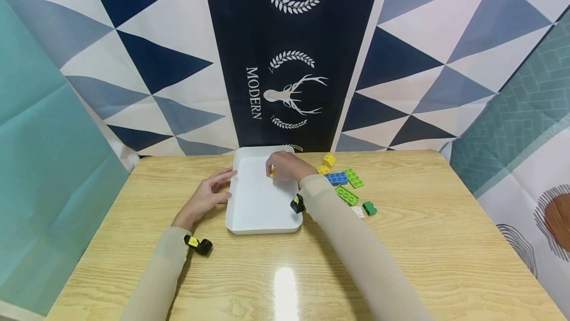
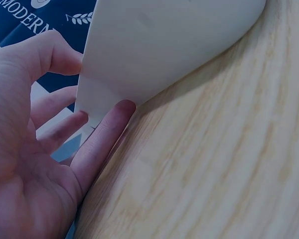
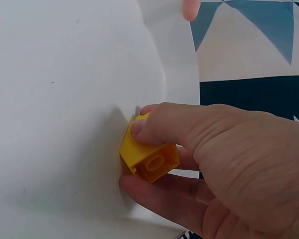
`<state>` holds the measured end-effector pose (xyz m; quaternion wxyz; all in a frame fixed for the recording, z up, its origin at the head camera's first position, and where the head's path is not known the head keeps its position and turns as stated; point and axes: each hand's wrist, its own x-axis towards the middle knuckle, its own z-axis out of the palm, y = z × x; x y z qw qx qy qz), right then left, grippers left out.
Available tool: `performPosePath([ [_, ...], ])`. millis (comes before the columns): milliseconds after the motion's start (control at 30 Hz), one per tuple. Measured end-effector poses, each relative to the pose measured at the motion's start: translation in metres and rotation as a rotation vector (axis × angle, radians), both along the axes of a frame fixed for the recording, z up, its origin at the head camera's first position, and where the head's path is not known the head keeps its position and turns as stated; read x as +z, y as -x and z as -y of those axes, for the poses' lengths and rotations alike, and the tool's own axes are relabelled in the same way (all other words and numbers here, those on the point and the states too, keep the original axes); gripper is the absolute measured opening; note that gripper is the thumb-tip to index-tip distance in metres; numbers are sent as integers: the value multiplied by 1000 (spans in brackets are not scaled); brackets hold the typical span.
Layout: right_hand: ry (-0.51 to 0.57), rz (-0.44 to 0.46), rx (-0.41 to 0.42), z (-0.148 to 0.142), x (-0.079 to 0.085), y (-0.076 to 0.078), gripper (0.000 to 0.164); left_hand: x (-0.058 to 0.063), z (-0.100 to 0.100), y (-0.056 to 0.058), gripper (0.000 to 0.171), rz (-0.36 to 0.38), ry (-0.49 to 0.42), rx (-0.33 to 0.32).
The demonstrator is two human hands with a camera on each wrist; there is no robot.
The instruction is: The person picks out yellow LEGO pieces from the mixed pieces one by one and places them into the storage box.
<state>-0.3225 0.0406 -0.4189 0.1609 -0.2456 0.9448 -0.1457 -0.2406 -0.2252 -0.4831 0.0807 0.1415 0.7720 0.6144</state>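
Note:
A white tray (image 1: 258, 207) stands at the middle of the table's far side. My right hand (image 1: 287, 165) is over its far right part and holds a yellow toy brick (image 3: 134, 148) between thumb and fingers. The brick is tilted, its hollow underside showing in the right wrist view; it is close to the tray floor, and I cannot tell whether it touches. At the tray's left side is my left hand (image 1: 206, 196), its fingertips resting against the outer wall (image 2: 154, 45) with the fingers loosely extended.
Right of the tray lie loose bricks: a yellow one (image 1: 329, 160), a flatter yellow one (image 1: 323, 169), a blue one (image 1: 337, 178), two light green ones, a dark green one (image 1: 369, 208) and a white one (image 1: 358, 211) partly behind my right sleeve. Patterned cloth hangs behind the table.

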Motion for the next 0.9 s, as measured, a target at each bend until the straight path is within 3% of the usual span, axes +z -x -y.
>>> performPosePath([
  [900, -54, 49, 5, 1, 11, -5, 27, 2, -1, -2, 65, 9, 3, -1],
])
